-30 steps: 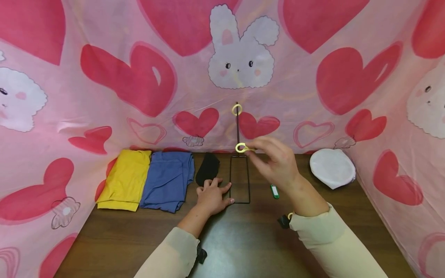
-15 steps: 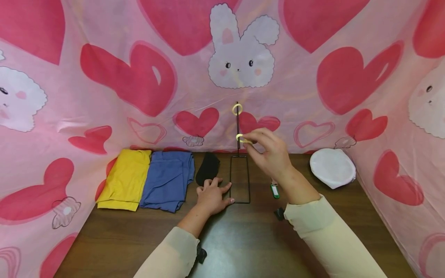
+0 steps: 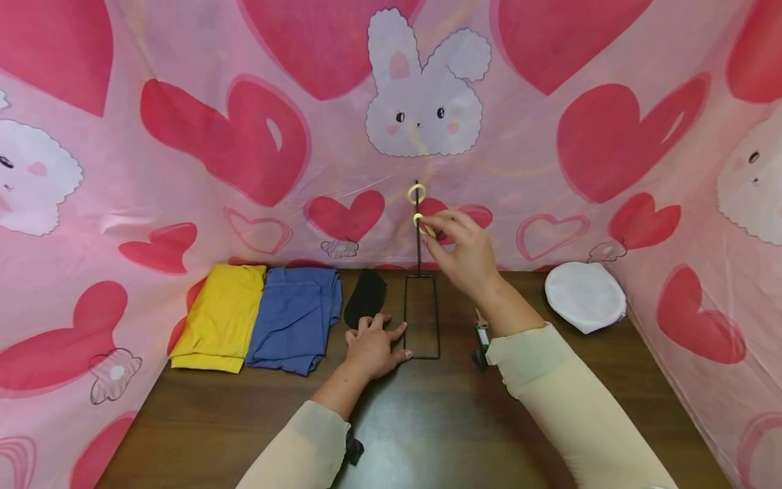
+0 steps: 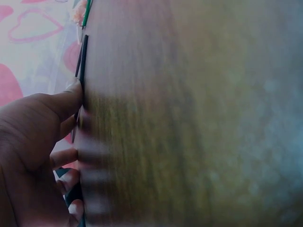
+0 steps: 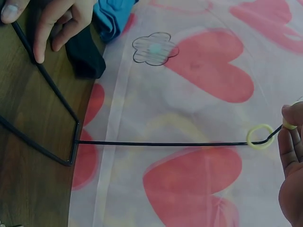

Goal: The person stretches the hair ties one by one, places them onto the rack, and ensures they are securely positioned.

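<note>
A black wire stand (image 3: 438, 319) has a flat rectangular base on the table and an upright rod with a bent tip. One yellow ring (image 3: 409, 195) hangs near the rod's top. My right hand (image 3: 467, 255) pinches a second yellow ring (image 3: 430, 231) between thumb and fingers, close to the rod. In the right wrist view this ring (image 5: 289, 126) is at the rod's bent end, mostly covered by the fingers; whether it is on the rod I cannot tell. My left hand (image 3: 373, 348) rests on the table with spread fingers, thumb and index finger touching the base's left side.
A black sock-like cloth (image 3: 365, 295) lies beyond the left hand. Folded blue cloth (image 3: 293, 319) and yellow cloth (image 3: 220, 316) lie farther left. A key with a green tag (image 3: 482, 335) is under the right forearm. A white rounded cloth item (image 3: 584, 297) sits at right.
My right hand has risen along the rod with its yellow ring, moving up and slightly left toward the bent tip. The left hand stays on the base.
</note>
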`<state>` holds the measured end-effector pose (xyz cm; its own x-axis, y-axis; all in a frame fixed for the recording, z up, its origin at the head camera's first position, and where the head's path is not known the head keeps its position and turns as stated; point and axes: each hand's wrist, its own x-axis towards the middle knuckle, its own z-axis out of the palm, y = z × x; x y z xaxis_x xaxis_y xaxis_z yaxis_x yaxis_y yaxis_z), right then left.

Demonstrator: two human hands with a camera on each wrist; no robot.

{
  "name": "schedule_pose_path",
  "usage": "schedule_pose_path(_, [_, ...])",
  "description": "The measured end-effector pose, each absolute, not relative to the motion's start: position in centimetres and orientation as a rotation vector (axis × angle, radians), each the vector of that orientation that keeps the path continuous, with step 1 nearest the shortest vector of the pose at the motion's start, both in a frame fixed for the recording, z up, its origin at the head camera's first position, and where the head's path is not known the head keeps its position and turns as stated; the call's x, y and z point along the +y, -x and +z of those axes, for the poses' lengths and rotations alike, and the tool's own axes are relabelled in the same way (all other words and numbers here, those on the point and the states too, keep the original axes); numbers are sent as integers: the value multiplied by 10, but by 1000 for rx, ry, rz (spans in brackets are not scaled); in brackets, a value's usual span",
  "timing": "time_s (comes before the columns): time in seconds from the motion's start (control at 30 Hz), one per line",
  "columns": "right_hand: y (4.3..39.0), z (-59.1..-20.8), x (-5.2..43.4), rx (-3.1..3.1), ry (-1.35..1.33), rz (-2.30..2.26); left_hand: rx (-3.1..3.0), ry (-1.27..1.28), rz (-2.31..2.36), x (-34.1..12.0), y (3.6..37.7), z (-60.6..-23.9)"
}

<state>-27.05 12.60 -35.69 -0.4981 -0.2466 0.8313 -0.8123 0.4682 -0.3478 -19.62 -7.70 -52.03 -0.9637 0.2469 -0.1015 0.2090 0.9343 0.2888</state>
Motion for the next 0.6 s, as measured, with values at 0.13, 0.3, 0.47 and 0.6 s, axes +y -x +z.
schedule_pose_path(0.13, [279,-358,124,-2026,-816,1033,2954,-354,434,-78,196,-520])
schedule_pose_path(0.3, [290,-357,120,-2054,-728,1085,2952,-360,445,-78,197,-519])
schedule_pose_path(0.47, [301,-357,116,-2050,-679,1145,2954,-366,448,-78,197,-519])
schedule_pose_path(0.6, [308,-357,113,-2060,-665,1167,2951,-357,449,-78,197,-521])
